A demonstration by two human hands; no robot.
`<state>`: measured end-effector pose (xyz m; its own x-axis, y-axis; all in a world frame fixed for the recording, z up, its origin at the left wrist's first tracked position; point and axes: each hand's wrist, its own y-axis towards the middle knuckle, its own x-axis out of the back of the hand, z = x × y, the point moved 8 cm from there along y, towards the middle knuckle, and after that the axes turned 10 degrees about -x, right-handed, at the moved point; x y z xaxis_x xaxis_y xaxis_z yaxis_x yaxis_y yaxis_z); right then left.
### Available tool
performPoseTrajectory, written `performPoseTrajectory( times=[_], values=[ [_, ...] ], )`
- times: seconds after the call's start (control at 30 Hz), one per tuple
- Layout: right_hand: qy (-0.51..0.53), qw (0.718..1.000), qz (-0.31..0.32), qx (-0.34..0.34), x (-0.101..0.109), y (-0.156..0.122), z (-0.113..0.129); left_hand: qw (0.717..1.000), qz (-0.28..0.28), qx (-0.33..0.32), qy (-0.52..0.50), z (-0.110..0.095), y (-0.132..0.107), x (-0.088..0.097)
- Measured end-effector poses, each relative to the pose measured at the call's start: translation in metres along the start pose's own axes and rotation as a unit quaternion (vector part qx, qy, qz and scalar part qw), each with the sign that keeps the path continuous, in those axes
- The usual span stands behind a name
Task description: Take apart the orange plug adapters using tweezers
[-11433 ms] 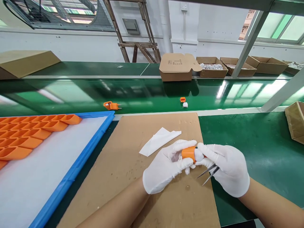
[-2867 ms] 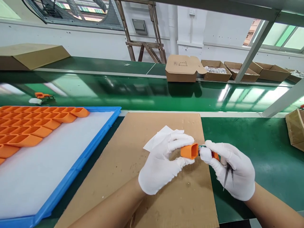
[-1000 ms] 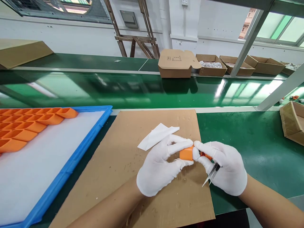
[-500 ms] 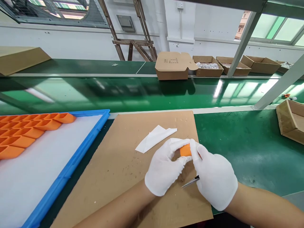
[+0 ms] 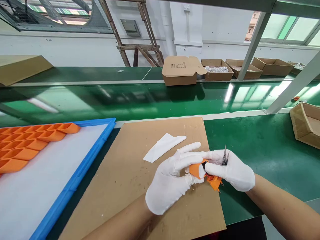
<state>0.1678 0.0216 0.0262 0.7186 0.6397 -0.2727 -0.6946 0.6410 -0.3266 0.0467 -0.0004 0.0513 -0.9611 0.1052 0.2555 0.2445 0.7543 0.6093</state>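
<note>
Both my hands wear white gloves and meet over the brown cardboard sheet [image 5: 140, 173]. My left hand [image 5: 172, 181] is closed round an orange plastic shell [image 5: 194, 169], gripping it between thumb and fingers. My right hand [image 5: 231, 170] presses an orange plug part [image 5: 214, 181] against the shell's end, and it also holds metal tweezers [image 5: 225, 156] whose tips point upward. A folded white cloth [image 5: 163, 146] lies on the cardboard just beyond my left hand.
A blue tray [image 5: 82, 163] at the left holds a white sheet and rows of orange shells [image 5: 30, 141]. A shiny green conveyor belt [image 5: 140, 98] runs across behind the cardboard. Cardboard boxes [image 5: 181, 71] stand beyond it, and another box [image 5: 305, 125] sits at the right.
My right hand has rolled back from over the shell, showing the orange plug part at its end. The tweezers have swung from pointing down-left to pointing up.
</note>
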Motion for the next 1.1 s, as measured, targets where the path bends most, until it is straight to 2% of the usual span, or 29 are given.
performPoseTrajectory(
  times=[0.13,0.37,0.53,0.6,0.67,0.73,0.8,0.83,0.87,0.93,1.0,1.03,1.1],
  values=[
    [0.028,0.998,-0.038,0.033,-0.005,-0.005,0.006,0.998,-0.004,-0.061,0.021,-0.006,-0.002,-0.002],
    [-0.007,0.995,-0.097,0.03,0.0,-0.006,-0.001,0.998,-0.002,-0.041,0.045,-0.001,-0.005,-0.007],
    [-0.048,0.993,-0.1,0.05,0.003,-0.005,0.005,0.995,-0.037,-0.053,0.077,-0.005,0.002,0.001],
    [-0.117,0.986,-0.11,0.053,0.002,-0.007,0.009,0.989,-0.065,-0.057,0.12,-0.006,0.004,0.008],
    [-0.244,0.957,-0.141,0.07,0.003,-0.01,0.014,0.981,-0.087,-0.052,0.166,-0.005,0.003,0.014],
    [-0.375,0.898,-0.196,0.123,0.003,-0.016,0.022,0.977,-0.093,-0.04,0.186,-0.003,0.001,0.016],
    [-0.443,0.844,-0.241,0.181,0.002,-0.023,0.03,0.981,-0.081,-0.024,0.173,0.001,-0.002,0.013],
    [-0.45,0.838,-0.245,0.19,0.002,-0.024,0.03,0.985,-0.077,-0.012,0.155,0.003,-0.004,0.011],
    [-0.439,0.847,-0.236,0.182,0.003,-0.024,0.029,0.989,-0.077,0.001,0.129,0.005,-0.006,0.009],
    [-0.369,0.899,-0.193,0.134,0.006,-0.02,0.022,0.995,-0.078,0.032,0.055,0.009,-0.009,0.005],
    [-0.247,0.957,-0.13,0.08,0.007,-0.014,0.012,0.995,-0.083,0.059,-0.02,0.012,-0.01,0.002],
    [-0.179,0.977,-0.095,0.062,0.005,-0.011,0.008,0.993,-0.085,0.069,-0.05,0.012,-0.01,0.0],
    [-0.066,0.996,-0.031,0.042,0.001,-0.005,0.001,0.989,-0.085,0.081,-0.087,0.012,-0.009,-0.003]
  ],
)
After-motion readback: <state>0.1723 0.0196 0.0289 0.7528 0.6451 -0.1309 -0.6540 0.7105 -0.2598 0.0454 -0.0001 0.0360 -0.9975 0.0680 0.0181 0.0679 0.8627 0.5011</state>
